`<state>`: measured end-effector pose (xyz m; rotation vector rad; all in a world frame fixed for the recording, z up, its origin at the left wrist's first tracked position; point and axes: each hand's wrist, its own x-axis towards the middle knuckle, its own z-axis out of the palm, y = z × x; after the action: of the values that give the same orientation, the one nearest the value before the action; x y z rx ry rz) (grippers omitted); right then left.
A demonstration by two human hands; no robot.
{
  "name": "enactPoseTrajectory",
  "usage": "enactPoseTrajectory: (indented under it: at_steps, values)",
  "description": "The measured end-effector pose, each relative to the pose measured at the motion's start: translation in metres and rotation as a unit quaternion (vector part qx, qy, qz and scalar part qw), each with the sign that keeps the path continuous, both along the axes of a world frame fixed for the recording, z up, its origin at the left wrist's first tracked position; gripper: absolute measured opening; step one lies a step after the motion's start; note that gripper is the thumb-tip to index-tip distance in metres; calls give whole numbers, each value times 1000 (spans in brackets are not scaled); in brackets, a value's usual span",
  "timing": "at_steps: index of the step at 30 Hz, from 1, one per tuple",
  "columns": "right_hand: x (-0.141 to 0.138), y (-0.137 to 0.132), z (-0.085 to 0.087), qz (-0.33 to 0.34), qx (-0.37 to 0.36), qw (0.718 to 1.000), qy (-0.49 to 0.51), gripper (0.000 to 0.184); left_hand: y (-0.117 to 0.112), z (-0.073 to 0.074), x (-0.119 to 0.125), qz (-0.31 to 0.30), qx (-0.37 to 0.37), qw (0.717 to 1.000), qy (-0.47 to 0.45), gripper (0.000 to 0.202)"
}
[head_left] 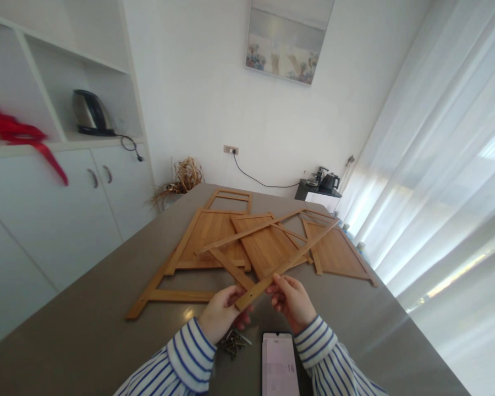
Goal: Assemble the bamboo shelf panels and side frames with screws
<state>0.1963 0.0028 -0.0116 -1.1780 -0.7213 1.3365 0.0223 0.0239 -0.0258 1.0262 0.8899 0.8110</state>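
A long, open wooden frame (295, 257) is tilted up off the table at its near end. My left hand (220, 314) is closed round that end, with some fingers hidden underneath. Thumb and fingers of my right hand (291, 301) pinch the same rail a little further along. Beneath and behind it lie flat wooden panels: one at the left (214, 236), one in the middle (268, 247) and one at the right (341, 250). A pile of screws (233, 344) lies just by my left wrist. Between my forearms rests a phone (278, 363) with its screen lit.
The grey table (107, 308) reaches toward the wall. White cabinets (61, 203) with a kettle (91, 113) on a shelf line the left. Dried plants (185, 176) stand past the far left corner, a small black-topped stand (317, 192) past the far right, and a white curtain (449, 165) hangs at right.
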Motion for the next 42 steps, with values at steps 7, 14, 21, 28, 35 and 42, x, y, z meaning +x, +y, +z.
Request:
enactPoseTrajectory:
  at_steps: [7,14,21,28,35,42]
  values:
    - [-9,19,0,12,-2,1000,-27,47,4,19,-6,36,-175,974,-138,36]
    - [-13,27,-9,60,-20,993,-101,45,9,25,-8,38,-159,977,-137,29]
    - [4,29,-10,116,-20,952,-284,39,12,12,-3,75,-130,980,-131,19]
    - [19,31,-4,69,-4,818,-571,27,18,12,-10,88,-120,977,-154,18]
    - [-1,31,1,60,23,676,-734,43,19,14,-12,80,-104,979,-155,20]
    - [-11,38,1,94,45,601,-792,47,17,21,-15,84,-91,977,-175,22]
